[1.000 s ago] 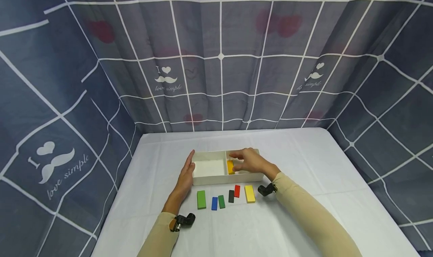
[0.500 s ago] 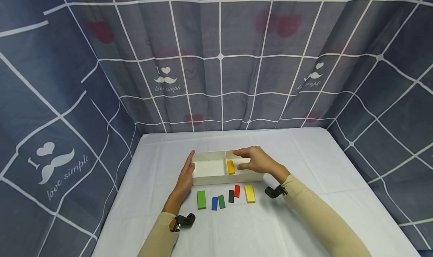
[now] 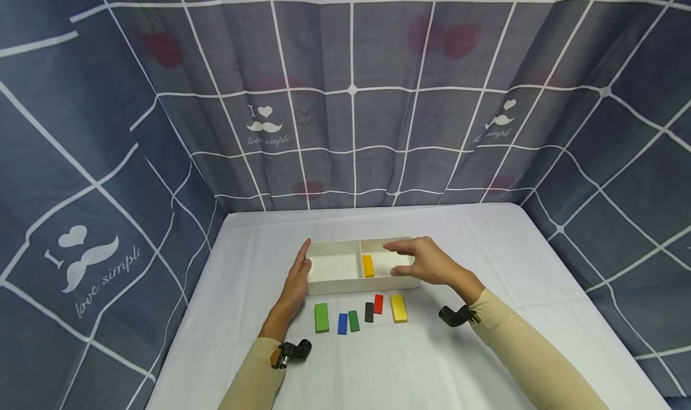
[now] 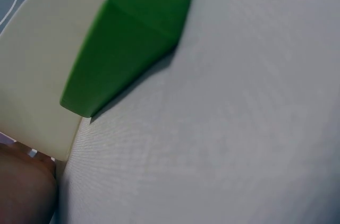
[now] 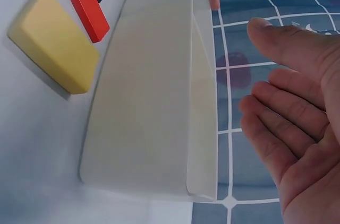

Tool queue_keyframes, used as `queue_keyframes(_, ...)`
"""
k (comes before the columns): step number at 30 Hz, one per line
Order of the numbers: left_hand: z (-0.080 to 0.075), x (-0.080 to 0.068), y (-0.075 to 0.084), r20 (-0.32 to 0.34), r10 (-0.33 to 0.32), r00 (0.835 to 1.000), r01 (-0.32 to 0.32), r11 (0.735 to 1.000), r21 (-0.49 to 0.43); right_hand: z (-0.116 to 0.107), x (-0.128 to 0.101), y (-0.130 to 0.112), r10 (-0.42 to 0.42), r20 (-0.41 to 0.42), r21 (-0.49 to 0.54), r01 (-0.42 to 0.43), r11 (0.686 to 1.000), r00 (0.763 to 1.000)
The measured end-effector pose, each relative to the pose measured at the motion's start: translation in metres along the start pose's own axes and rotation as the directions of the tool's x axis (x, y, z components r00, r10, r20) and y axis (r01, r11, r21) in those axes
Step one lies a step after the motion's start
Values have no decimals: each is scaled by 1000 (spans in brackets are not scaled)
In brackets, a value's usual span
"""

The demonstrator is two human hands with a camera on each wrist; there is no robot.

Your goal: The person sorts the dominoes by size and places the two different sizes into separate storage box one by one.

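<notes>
I see the white divided tray (image 3: 345, 288) braced by my flat left hand (image 3: 296, 284), my empty, loosely spread right hand (image 3: 429, 266) hovering over its right end, the small yellow block (image 3: 367, 266) lying lengthwise left of it.

Left hand (image 3: 299, 280) rests flat against the white tray (image 3: 337, 286); right hand (image 3: 426, 265) hovers empty above its right compartment holding a yellow block (image 3: 368, 265).

Slate-blue curtain (image 3: 351, 98) with white grid lines, hearts and moustache prints around a white-clothed table (image 3: 486, 242).
</notes>
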State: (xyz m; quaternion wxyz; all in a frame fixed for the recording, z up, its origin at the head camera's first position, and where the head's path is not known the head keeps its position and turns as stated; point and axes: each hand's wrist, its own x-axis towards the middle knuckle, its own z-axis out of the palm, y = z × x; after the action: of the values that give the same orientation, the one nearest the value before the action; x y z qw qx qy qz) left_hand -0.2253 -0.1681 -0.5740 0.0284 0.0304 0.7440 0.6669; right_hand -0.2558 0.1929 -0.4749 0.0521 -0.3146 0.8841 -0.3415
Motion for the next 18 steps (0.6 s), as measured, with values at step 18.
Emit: queue_keyframes(18, 1, 1, -2, -1, -5, 1000, 5, 1000, 1, 3, -46, -3, 28, -32, 55, -26, 998, 999)
